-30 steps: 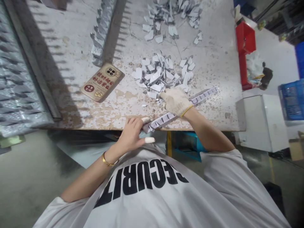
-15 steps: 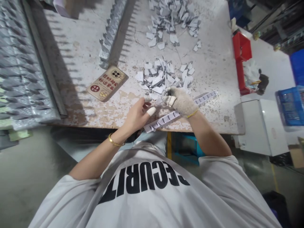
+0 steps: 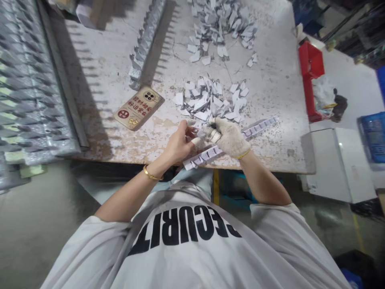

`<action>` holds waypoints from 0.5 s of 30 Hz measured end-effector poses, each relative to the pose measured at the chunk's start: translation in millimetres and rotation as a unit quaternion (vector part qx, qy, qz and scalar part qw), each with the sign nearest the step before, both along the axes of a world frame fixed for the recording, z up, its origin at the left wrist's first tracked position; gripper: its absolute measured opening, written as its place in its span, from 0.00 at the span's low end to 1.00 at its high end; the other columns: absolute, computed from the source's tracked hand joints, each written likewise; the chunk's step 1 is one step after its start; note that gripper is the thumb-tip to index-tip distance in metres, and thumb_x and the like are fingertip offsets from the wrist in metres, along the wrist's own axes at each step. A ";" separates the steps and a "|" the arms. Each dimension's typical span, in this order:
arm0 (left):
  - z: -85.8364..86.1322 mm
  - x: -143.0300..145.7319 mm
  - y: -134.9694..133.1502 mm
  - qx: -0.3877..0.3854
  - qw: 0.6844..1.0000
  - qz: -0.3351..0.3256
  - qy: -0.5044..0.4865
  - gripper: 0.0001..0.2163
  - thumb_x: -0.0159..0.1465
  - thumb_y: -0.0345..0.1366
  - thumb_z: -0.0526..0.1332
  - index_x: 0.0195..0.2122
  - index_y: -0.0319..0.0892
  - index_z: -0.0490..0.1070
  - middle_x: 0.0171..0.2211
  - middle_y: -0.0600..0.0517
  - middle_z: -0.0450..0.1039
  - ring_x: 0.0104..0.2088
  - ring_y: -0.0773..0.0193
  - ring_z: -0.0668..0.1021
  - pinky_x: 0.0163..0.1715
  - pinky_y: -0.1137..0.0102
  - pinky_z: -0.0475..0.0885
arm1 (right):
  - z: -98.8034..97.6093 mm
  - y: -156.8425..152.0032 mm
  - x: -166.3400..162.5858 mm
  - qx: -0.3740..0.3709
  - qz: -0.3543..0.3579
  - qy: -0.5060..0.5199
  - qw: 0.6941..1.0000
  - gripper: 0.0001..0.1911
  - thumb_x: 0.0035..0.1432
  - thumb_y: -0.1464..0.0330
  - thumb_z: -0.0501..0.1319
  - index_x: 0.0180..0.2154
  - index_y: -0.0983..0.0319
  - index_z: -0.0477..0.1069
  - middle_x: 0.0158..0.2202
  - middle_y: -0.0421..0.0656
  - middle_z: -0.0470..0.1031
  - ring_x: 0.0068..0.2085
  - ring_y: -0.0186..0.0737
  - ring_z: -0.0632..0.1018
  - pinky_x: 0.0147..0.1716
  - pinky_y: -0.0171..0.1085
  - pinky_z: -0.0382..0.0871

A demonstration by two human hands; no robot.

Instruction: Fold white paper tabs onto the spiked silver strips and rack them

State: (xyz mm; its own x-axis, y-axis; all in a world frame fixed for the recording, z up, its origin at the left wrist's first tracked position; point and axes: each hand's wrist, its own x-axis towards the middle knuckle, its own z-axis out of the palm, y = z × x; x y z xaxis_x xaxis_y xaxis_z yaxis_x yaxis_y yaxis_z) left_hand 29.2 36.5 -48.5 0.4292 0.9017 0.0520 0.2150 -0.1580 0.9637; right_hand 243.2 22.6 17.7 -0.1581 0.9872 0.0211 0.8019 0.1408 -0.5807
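Observation:
My left hand, bare with white tape on the fingertips and a gold bangle at the wrist, reaches up to the fingertips of my right hand. That hand wears a white knit glove with yellow cuff trim. Its fingers pinch a small pale piece just below a heap of silver-white metal fragments. A long spiked metal strip lies at the table's front edge, partly under my right hand. What my left fingers touch is hidden.
A phone in a tan printed case and a row of spiked strips lie on the scarred table. Another fragment heap lies beyond. Stacked spiked sheets stand left; a red rack and white cabinet stand right.
My left hand has moved from the near end of the strip up to my gloved fingertips. The view has shifted slightly, and the strip stays in place under my right hand.

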 end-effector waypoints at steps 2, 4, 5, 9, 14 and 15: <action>5.5 -3.4 -1.0 0.055 0.998 0.004 0.042 0.21 0.62 0.35 0.65 0.56 0.43 0.65 0.54 0.41 0.76 0.48 0.53 0.79 0.44 0.61 0.76 | 4.4 -2.9 -1.2 0.019 0.011 -0.041 0.999 0.16 0.69 0.55 0.60 0.41 0.60 0.78 0.34 0.45 0.81 0.35 0.45 0.79 0.39 0.44 0.71; 11.3 -5.2 -1.2 0.118 0.989 0.005 0.088 0.21 0.61 0.33 0.64 0.56 0.42 0.67 0.54 0.40 0.75 0.53 0.48 0.77 0.51 0.57 0.75 | 8.9 -6.1 -2.2 0.024 0.027 -0.041 0.999 0.16 0.68 0.56 0.60 0.40 0.61 0.79 0.33 0.45 0.82 0.35 0.46 0.80 0.40 0.45 0.72; 13.5 -5.4 -1.2 0.138 0.985 0.001 0.103 0.19 0.61 0.33 0.63 0.54 0.42 0.68 0.53 0.41 0.76 0.54 0.48 0.77 0.53 0.56 0.74 | 10.4 -7.4 -2.4 0.023 0.030 -0.027 0.999 0.16 0.68 0.56 0.60 0.40 0.61 0.79 0.34 0.45 0.82 0.36 0.47 0.81 0.41 0.45 0.73; 15.7 -3.6 -2.3 0.092 0.992 -0.027 0.079 0.07 0.66 0.39 0.61 0.34 0.44 0.66 0.31 0.53 0.71 0.34 0.60 0.73 0.36 0.66 0.67 | 9.9 -11.2 -0.4 0.002 0.011 0.096 0.995 0.15 0.67 0.55 0.62 0.43 0.60 0.78 0.38 0.46 0.83 0.39 0.47 0.82 0.43 0.46 0.77; 23.5 -3.1 -7.9 0.019 0.996 -0.062 -0.057 0.22 0.70 0.51 0.63 0.26 0.44 0.58 0.23 0.58 0.58 0.26 0.68 0.62 0.28 0.71 0.58 | 7.6 -15.2 4.3 -0.023 0.003 0.188 0.982 0.15 0.67 0.53 0.65 0.42 0.58 0.76 0.39 0.43 0.81 0.39 0.44 0.80 0.39 0.42 0.76; 27.0 -3.8 -8.9 0.006 0.993 -0.082 -0.083 0.22 0.70 0.52 0.63 0.26 0.43 0.61 0.24 0.57 0.61 0.27 0.68 0.63 0.29 0.71 0.59 | 8.6 -15.8 5.1 -0.034 0.016 0.190 0.981 0.14 0.67 0.53 0.65 0.42 0.57 0.76 0.38 0.42 0.80 0.39 0.43 0.79 0.36 0.41 0.75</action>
State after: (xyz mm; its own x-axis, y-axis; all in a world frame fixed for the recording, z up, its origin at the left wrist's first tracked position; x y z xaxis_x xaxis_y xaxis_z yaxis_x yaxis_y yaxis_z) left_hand 25.4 27.6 -21.5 0.5549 0.8191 0.1453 0.0233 -0.1900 0.9815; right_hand 248.3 6.8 26.3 -0.1818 0.9831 0.0195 0.5215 0.1132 -0.8457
